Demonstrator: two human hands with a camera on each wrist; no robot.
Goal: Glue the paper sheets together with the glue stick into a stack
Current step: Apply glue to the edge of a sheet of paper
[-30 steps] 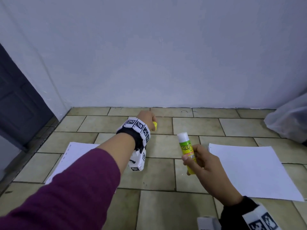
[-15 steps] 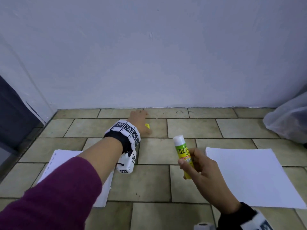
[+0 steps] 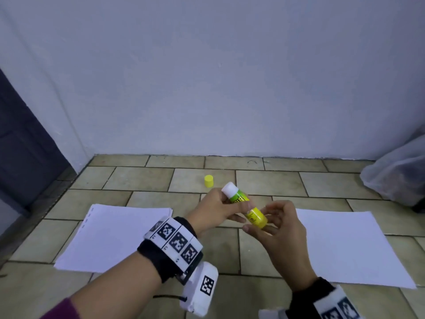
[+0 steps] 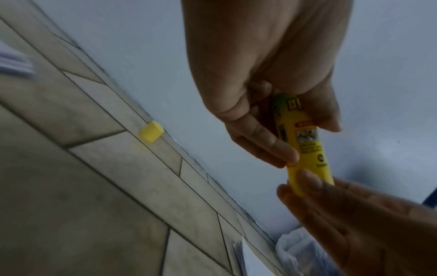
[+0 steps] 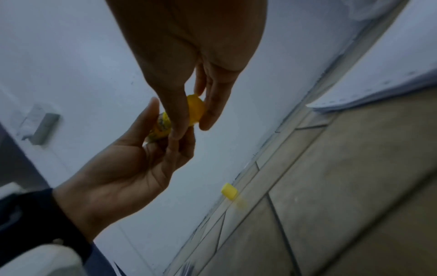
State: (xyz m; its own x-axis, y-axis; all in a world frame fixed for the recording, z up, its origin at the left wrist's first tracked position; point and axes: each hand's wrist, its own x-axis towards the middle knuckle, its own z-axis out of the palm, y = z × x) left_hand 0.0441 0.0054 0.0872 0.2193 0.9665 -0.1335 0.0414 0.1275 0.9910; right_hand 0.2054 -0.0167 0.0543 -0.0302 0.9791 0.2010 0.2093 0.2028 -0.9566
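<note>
The glue stick (image 3: 245, 208) is held in the air between both hands, tilted, with its white tip pointing up and away from the person. The left hand (image 3: 213, 209) grips the upper body of the stick; the fingertips of the right hand (image 3: 279, 224) pinch its yellow base. The yellow cap (image 3: 208, 181) stands on the tiled floor (image 3: 138, 178) beyond the hands, apart from them. A paper stack (image 3: 110, 236) lies left of the left hand; a single sheet (image 3: 349, 245) lies right of the right hand.
</note>
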